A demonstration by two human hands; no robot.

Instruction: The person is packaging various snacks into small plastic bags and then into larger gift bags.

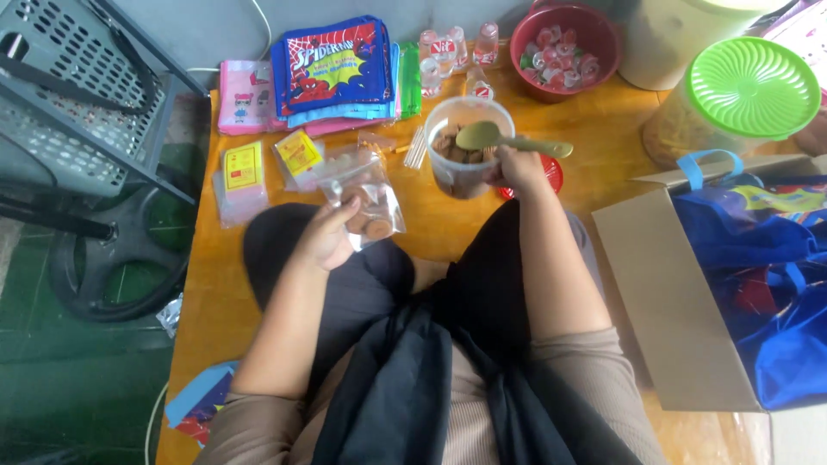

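Left hand (pixel 323 241) pinches the light, floppy snack bag (pixel 366 198) by its edge beside the tub (pixel 461 159); right hand (pixel 517 168) clasps a stiff spoon (pixel 500 140) over it.

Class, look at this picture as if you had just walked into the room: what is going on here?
A person sits on an orange mat. The left hand holds a small clear bag with round brown biscuits inside. The right hand holds a green spoon over a clear plastic jar of brown snacks. Around them lie flat printed bags, a red bowl of jelly cups, a green-lidded container and a cardboard box holding blue bags.
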